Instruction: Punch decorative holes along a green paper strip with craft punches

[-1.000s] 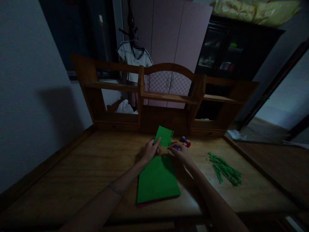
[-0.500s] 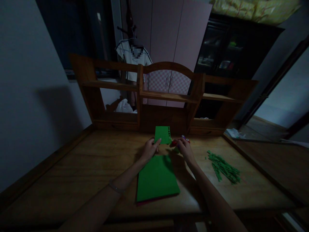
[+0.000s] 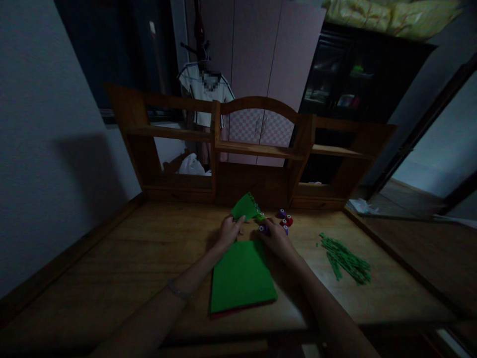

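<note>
A green paper sheet (image 3: 245, 207), tilted and with a row of small cut-out shapes along its right edge, is pinched in my left hand (image 3: 231, 230). The fingers of my right hand (image 3: 278, 237) close around a small lime-green craft punch (image 3: 260, 217) at that edge; part of it is hidden. Close by my right fingers is a purple punch (image 3: 264, 228). Beyond the hand, more small punches in red (image 3: 289, 219) and purple (image 3: 282, 213) lie on the table. A stack of green sheets (image 3: 242, 276) rests below my hands, with a reddish layer underneath.
On the right of the wooden table (image 3: 149, 268) lies a heap of thin green strips (image 3: 348, 261). A wooden shelf unit (image 3: 257, 149) stands along the table's back edge. Behind it are a hanging shirt (image 3: 203, 102) and a pink wardrobe (image 3: 255, 59).
The sheet in my left hand has turned and tilted. My right hand has moved left and towards me, bringing the lime-green punch to the sheet's edge and uncovering several punches behind it.
</note>
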`<act>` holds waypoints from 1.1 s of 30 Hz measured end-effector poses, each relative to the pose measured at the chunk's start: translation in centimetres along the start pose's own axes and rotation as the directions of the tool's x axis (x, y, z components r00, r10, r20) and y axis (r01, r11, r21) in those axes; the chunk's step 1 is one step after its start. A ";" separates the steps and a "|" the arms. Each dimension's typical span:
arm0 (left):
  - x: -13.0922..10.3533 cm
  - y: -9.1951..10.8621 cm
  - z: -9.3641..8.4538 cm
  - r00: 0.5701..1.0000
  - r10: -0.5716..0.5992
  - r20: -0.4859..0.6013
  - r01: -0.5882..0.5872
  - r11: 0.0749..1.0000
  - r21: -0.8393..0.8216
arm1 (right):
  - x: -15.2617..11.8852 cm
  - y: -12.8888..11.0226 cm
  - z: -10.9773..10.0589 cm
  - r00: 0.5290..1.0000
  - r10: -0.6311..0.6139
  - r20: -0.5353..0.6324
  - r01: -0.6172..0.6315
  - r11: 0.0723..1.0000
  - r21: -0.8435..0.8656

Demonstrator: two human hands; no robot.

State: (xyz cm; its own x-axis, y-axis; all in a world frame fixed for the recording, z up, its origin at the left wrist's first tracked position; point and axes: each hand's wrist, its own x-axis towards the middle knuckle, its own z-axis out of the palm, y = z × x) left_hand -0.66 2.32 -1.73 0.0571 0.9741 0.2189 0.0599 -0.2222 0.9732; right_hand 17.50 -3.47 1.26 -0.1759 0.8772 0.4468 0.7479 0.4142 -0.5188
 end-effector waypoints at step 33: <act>-0.6 1.1 -0.2 0.993 -0.074 -0.088 0.078 0.996 0.049 | 0.3 0.6 -0.6 0.950 -0.004 -0.312 -0.032 0.993 -0.110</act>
State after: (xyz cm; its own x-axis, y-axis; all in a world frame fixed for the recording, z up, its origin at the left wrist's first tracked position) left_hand -0.83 1.47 -0.75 -0.0353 0.9878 0.1520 0.1133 -0.1471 0.9826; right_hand 18.35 -3.11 1.53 0.0297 0.7559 0.6540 0.8193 0.3564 -0.4492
